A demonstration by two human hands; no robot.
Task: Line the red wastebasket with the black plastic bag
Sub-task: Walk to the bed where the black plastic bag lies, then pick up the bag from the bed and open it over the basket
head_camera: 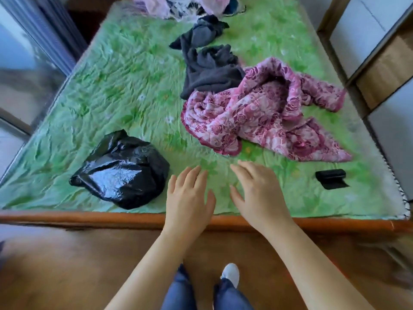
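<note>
My left hand [190,198] is held flat, palm down, over the near edge of the bed [134,86], fingers straight and close together, holding nothing; my right hand [257,193] is just beside it to the right, also palm down and holding nothing, its fingers loosely spread and a little blurred; I cannot tell whether either palm touches the green sheet or only hovers above it.

The black plastic bag [120,171] lies on the sheet to the left of my left hand, near but apart from it; it is a glossy, crumpled, puffed heap close to the bed's near edge. A small roll of black bags [330,179] lies on the sheet well to the right of my right hand.

Farther in, right of centre, a pink floral blanket [263,115] is bunched up; a dark garment [210,74] lies against its far left side, and a second dark garment [201,34] lies just beyond that; pale pink fabrics [178,5] are heaped at the far end of the bed.

The wooden bed frame [89,217] runs across in front of me, under my wrists; below it are the brown floor [67,265], my jeans [178,294] and one pale shoe [231,272]; a cabinet [380,63] stands along the right side of the bed.
</note>
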